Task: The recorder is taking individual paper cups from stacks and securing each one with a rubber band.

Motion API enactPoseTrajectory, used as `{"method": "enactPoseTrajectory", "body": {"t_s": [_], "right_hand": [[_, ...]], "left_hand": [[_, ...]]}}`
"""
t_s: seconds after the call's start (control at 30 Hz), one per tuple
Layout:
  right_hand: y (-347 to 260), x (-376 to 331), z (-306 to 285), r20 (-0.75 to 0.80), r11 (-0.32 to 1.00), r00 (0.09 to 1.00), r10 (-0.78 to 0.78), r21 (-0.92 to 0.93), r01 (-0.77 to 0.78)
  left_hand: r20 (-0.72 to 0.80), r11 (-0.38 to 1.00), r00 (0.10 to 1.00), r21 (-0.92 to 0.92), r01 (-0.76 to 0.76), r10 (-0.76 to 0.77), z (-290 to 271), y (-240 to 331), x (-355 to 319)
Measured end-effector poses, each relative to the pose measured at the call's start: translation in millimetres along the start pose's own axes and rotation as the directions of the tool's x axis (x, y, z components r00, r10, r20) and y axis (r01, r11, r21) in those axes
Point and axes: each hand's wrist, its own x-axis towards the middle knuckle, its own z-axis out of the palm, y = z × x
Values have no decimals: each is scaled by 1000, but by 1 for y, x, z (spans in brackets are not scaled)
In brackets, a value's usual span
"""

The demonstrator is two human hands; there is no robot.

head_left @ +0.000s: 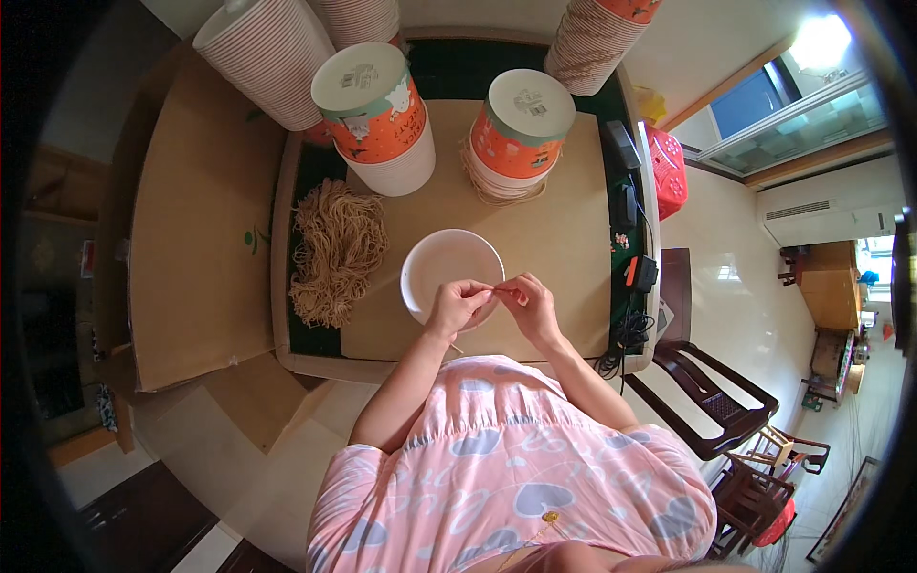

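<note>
My left hand (457, 306) and my right hand (528, 304) meet over the near rim of a white paper bowl (447, 264) on the table. Both pinch a thin tan string (494, 288) stretched between the fingertips. The bowl looks empty. A heap of the same tan string (334, 250) lies to the left of the bowl, on the brown cardboard sheet (564, 229) that covers the table top.
Two stacks of orange-and-white paper bowls (377, 119) (521, 129) stand behind the white bowl, with taller stacks (267, 57) (597, 33) at the table's far edge. A large cardboard panel (196, 229) leans at the left. Cables and a charger (635, 277) sit at the right edge; wooden chairs (726, 401) stand on the right.
</note>
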Motion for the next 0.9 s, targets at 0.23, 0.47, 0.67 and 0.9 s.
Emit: {"method": "enactPoseTrajectory", "body": {"t_s": [0.23,0.47,0.67,0.9], "right_hand": [[0,5,1,-44,998,998,-54,-24,53],[-3,5,2,-55,995,995,-86,-46,84],[-2,4,2,-52,994,995,-91,-74,87],[6,4,5,-54,980,989,-135,-152,126]], "left_hand": [[-50,999,999,-33,-16,14,5,8,-3],[-99,992,995,125,-3,15,5,7,-1],[-100,991,995,135,12,1,5,6,0],[-29,995,1000,103,-10,13,7,11,-4]]}}
